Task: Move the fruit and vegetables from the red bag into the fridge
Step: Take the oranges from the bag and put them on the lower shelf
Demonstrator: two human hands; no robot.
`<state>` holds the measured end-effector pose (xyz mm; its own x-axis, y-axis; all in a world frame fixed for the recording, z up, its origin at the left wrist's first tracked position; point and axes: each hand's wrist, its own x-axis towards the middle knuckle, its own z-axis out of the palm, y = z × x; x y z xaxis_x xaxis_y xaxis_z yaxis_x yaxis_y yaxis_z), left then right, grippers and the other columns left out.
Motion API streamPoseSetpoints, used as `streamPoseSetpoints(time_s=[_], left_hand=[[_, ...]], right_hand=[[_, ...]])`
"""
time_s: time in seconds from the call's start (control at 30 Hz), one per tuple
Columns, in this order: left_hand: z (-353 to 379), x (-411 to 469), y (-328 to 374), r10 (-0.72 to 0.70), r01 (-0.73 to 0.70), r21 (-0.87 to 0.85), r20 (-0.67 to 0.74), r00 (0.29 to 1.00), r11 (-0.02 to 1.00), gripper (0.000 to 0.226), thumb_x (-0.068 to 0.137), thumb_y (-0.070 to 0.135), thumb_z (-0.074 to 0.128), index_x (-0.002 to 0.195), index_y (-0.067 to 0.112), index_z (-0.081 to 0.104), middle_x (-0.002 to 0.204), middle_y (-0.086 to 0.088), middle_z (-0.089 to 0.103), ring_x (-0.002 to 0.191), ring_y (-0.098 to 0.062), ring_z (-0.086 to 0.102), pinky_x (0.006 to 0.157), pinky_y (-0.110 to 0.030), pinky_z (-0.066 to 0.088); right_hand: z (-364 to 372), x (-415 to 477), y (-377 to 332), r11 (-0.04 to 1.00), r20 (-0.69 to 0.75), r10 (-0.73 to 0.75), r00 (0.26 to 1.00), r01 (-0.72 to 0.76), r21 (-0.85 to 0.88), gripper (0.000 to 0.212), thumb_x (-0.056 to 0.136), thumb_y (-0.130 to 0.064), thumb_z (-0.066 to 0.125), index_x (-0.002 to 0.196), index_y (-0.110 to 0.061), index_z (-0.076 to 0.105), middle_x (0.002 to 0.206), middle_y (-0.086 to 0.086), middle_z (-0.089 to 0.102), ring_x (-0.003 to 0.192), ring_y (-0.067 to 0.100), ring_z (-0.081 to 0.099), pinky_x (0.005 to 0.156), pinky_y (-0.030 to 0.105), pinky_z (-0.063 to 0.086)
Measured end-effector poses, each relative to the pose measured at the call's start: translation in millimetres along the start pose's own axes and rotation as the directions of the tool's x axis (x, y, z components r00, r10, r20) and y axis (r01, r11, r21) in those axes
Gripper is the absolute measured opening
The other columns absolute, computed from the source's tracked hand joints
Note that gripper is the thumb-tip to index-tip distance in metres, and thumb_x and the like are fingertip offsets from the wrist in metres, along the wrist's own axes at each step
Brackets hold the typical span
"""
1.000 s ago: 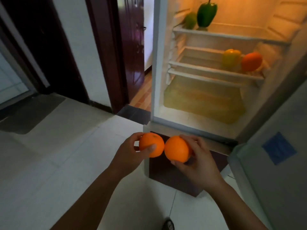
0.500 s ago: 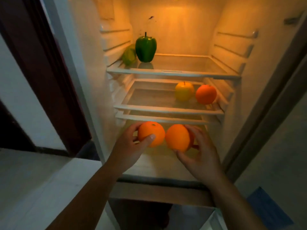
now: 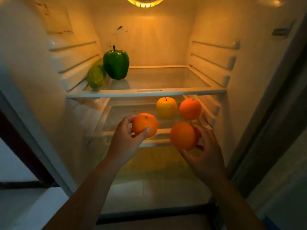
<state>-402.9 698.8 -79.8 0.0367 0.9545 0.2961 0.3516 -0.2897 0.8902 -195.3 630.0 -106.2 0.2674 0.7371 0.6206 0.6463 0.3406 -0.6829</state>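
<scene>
You are gripping the left orange (image 3: 144, 124) in your left hand (image 3: 126, 140), thumb lying across its front and fingers curling behind it. Your right hand (image 3: 204, 153) is cupping the right orange (image 3: 182, 136), fingers wrapping round its far side. Both fruits are hanging in the open mouth of the fridge (image 3: 249, 97), apart from each other, level with the front rail of the middle shelf (image 3: 116, 117) and resting on nothing.

A yellow apple (image 3: 166, 107) and a shelved orange (image 3: 190, 109) are sitting side by side on the right half of that shelf, the shelved orange lying just behind your right-hand fruit. The upper shelf (image 3: 149, 92) is jutting out close above them. On it a green bell pepper (image 3: 116, 64) is standing upright at the left, with a pale green vegetable (image 3: 96, 76) lying just beside it against the left wall. A lamp (image 3: 145, 1) is glowing overhead.
</scene>
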Motion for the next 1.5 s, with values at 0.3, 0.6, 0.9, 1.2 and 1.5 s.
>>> streamPoseSetpoints(time_s=[0.3, 0.6, 0.9, 1.2, 1.5], left_hand=[[3.4, 52.8, -26.8, 0.017, -0.013, 0.203, -0.017, 1.000, 0.979, 0.058, 0.078, 0.037, 0.070, 0.127, 0.019, 0.044, 0.127, -0.005, 0.051, 0.109, -0.023, 0.052, 0.083, -0.033, 0.043], [-3.6, 69.1, -31.5, 0.015, -0.016, 0.240, 0.006, 1.000, 0.971, 0.066, 0.081, 0.036, 0.067, 0.135, 0.015, 0.037, 0.137, -0.008, 0.045, 0.121, -0.026, 0.046, 0.088, -0.030, 0.035], [9.0, 56.5, 9.1, 0.230, -0.264, 0.318, 0.139, 0.963, 0.911, 0.063, 0.081, 0.040, 0.065, 0.135, 0.023, 0.039, 0.140, -0.001, 0.041, 0.125, -0.021, 0.041, 0.091, -0.028, 0.034], [25.6, 42.7, 7.0, 0.386, -0.447, 0.365, 0.232, 0.893, 0.817, 0.059, 0.080, 0.036, 0.068, 0.132, 0.022, 0.044, 0.136, 0.003, 0.045, 0.124, -0.015, 0.041, 0.091, -0.022, 0.030], [46.9, 57.7, 8.0, 0.514, -0.597, 0.419, 0.305, 0.802, 0.684, 0.060, 0.080, 0.035, 0.069, 0.132, 0.017, 0.044, 0.134, -0.006, 0.047, 0.122, -0.021, 0.044, 0.096, -0.023, 0.032]], right_hand=[[14.9, 18.1, -5.0, 1.000, -0.053, 0.025, 0.998, -0.026, -0.006, 0.071, 0.062, -0.035, 0.074, 0.126, -0.032, 0.043, 0.132, -0.014, 0.037, 0.128, 0.017, 0.041, 0.090, 0.049, 0.050], [12.4, 28.7, 5.7, 0.994, -0.088, 0.082, 0.993, -0.088, -0.068, 0.078, 0.065, -0.032, 0.080, 0.133, -0.023, 0.042, 0.140, 0.007, 0.041, 0.129, 0.025, 0.040, 0.094, 0.052, 0.046], [10.6, 23.4, 7.3, 0.985, -0.137, 0.104, 0.985, -0.121, -0.122, 0.077, 0.067, -0.026, 0.081, 0.134, -0.017, 0.043, 0.135, 0.007, 0.044, 0.123, 0.024, 0.045, 0.095, 0.050, 0.045], [4.7, 23.8, 17.4, 0.990, -0.143, 0.054, 0.988, -0.071, -0.119, 0.075, 0.068, -0.021, 0.082, 0.133, -0.014, 0.045, 0.132, 0.010, 0.046, 0.122, 0.023, 0.046, 0.094, 0.049, 0.046], [15.4, 33.8, 28.6, 0.988, -0.143, 0.019, 0.990, -0.041, -0.149, 0.076, 0.070, -0.023, 0.079, 0.136, -0.018, 0.040, 0.136, 0.004, 0.039, 0.125, 0.019, 0.039, 0.099, 0.041, 0.043]])
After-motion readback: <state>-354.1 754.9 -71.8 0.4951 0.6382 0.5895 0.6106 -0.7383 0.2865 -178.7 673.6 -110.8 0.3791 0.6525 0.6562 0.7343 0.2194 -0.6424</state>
